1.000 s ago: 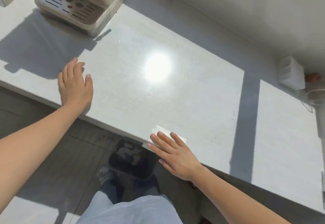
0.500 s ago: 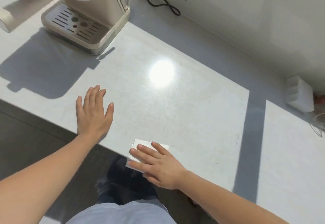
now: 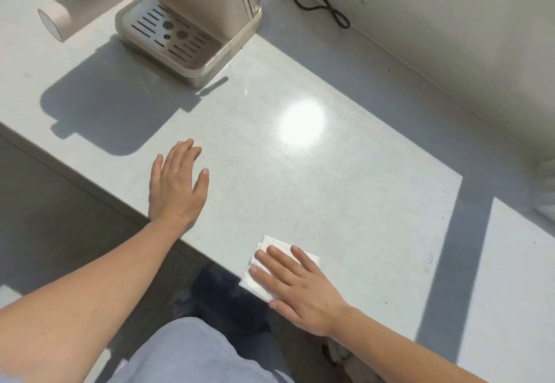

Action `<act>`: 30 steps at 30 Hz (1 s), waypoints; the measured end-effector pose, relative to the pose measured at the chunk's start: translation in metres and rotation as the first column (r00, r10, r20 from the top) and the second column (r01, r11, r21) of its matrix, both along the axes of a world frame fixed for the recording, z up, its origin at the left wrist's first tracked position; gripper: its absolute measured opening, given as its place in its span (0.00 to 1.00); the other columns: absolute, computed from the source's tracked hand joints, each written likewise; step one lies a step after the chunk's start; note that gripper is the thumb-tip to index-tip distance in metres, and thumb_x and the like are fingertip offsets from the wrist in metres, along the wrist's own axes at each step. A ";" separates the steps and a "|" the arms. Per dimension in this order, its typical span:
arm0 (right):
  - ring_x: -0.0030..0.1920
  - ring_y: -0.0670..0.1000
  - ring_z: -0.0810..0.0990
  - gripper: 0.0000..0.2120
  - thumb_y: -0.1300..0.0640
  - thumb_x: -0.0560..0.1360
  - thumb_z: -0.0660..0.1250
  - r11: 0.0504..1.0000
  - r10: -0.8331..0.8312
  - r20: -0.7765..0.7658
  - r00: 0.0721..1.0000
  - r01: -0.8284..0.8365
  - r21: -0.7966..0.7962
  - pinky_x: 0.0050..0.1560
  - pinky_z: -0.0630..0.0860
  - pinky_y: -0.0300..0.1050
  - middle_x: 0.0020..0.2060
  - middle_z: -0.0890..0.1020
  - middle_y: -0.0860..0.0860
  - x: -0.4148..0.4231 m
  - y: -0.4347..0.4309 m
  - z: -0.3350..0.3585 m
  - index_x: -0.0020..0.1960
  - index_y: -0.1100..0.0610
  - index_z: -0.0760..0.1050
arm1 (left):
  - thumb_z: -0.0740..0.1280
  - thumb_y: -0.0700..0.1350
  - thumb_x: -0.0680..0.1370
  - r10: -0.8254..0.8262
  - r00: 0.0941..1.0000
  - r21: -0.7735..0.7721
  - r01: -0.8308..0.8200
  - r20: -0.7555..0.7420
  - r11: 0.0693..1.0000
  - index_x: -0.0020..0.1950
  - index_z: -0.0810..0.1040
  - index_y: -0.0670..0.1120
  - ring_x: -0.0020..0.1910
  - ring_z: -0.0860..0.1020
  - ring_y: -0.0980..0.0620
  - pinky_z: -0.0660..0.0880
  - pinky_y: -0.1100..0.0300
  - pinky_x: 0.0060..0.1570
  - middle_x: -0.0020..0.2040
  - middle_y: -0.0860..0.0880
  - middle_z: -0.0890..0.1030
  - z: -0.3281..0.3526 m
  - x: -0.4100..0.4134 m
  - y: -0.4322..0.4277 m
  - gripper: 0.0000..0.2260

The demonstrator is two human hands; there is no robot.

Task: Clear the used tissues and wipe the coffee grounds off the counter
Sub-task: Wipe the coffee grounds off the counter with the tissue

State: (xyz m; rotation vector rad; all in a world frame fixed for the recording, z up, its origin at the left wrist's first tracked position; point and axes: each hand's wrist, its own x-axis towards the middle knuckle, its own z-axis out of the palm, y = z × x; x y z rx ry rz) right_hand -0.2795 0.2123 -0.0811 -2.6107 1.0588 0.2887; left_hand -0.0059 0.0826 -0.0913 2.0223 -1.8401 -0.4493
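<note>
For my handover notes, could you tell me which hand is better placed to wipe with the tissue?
Likely the right hand: it presses flat on the tissue at the counter edge, while the left hand rests bare on the counter, apart from the tissue.

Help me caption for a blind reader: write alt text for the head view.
A person's right hand presses a folded white paper tissue flat at the near edge of a pale grey counter, while the left hand is open over the counter farther left. A beige coffee machine stands behind.

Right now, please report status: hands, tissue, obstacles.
Left hand open, palm down near counter edge. Right hand open, pressing folded tissue at the edge. Coffee machine well behind, apart.
</note>
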 end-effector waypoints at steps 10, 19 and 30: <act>0.78 0.49 0.40 0.25 0.48 0.82 0.43 0.490 -0.868 0.047 0.494 0.868 -0.079 0.76 0.41 0.56 0.79 0.45 0.49 -0.067 -0.120 0.005 0.79 0.48 0.44 | 0.50 0.55 0.80 -0.014 0.968 0.105 -0.013 0.252 0.994 0.76 0.53 0.49 0.78 0.46 0.53 0.42 0.45 0.73 0.79 0.49 0.50 -0.009 -0.007 -0.001 0.25; 0.78 0.52 0.42 0.25 0.49 0.83 0.44 0.734 -0.663 0.157 0.732 0.677 -0.053 0.75 0.41 0.56 0.79 0.47 0.50 0.083 -0.166 -0.008 0.79 0.50 0.47 | 0.47 0.52 0.81 0.005 0.987 0.077 -0.017 0.162 0.997 0.75 0.56 0.51 0.77 0.47 0.54 0.42 0.46 0.73 0.79 0.51 0.52 -0.006 -0.003 -0.002 0.22; 0.77 0.48 0.38 0.25 0.47 0.82 0.41 0.215 -0.971 0.084 0.224 0.971 -0.106 0.76 0.39 0.53 0.78 0.42 0.46 -0.011 0.013 -0.004 0.78 0.46 0.41 | 0.48 0.52 0.81 -0.042 0.994 0.049 0.037 0.097 0.998 0.75 0.57 0.48 0.77 0.46 0.52 0.41 0.43 0.73 0.79 0.47 0.52 -0.006 -0.001 0.000 0.23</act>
